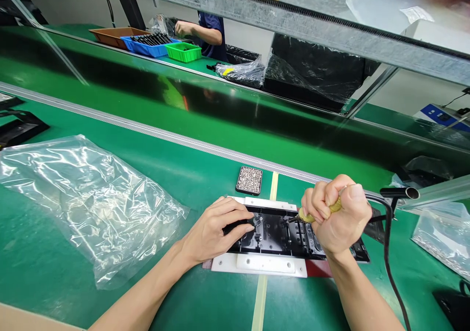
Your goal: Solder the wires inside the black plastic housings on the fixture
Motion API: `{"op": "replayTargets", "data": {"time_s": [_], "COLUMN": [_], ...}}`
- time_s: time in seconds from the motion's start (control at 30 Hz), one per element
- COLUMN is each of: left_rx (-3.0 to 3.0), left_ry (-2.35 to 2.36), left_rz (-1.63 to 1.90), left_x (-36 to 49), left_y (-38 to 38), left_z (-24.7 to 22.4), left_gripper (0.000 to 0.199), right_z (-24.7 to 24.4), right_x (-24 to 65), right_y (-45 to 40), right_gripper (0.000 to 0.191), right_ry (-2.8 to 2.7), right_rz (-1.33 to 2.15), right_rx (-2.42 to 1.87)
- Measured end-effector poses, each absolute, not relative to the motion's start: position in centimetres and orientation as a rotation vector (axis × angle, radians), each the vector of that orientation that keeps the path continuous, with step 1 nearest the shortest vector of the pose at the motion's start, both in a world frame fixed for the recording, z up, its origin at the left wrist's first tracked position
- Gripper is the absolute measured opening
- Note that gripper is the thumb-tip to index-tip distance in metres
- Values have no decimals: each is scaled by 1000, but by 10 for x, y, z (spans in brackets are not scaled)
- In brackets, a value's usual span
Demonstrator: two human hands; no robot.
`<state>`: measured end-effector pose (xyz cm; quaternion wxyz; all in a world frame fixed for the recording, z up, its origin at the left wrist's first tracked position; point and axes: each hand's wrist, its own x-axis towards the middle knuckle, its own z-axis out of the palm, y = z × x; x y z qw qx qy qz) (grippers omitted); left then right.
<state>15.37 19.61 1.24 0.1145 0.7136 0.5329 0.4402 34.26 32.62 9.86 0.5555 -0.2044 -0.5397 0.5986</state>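
Observation:
My right hand [340, 216] is closed in a fist around the yellow handle of a soldering iron [306, 217]. Its metal tip points left and down at a black plastic housing [271, 233], whose inner side faces up with ribs and small posts. Over the left end of that housing is my left hand [220, 225], thumb and fingers closed around a small dark object that is mostly hidden. White fixture blocks [270, 263] border the housing along its near and far long sides.
A small square tray of tiny metal parts [249, 180] sits behind the housing. Clear plastic bags [91, 203] lie left and right. A metal tube holder [400, 193] and black cable [387, 252] stand at right. Across the belt, a co-worker's arm [205, 33] is near coloured bins [183, 52].

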Motion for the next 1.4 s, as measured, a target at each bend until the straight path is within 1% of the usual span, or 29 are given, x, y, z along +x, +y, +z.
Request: {"op": "replayTargets", "data": {"time_s": [0.63,1.4], "left_rx": [2106,2104], "left_ry": [1573,1572], "left_rz": [1277,1272], "left_x": [154,154], "left_y": [196,195], "left_z": [14,14], "left_gripper": [14,15], "right_z": [100,101], "right_x": [342,342], "right_y": [325,324], "right_gripper": [42,41], "right_ry": [-1264,-1269], "right_rz": [1443,1423], "right_rx": [-493,-484]}}
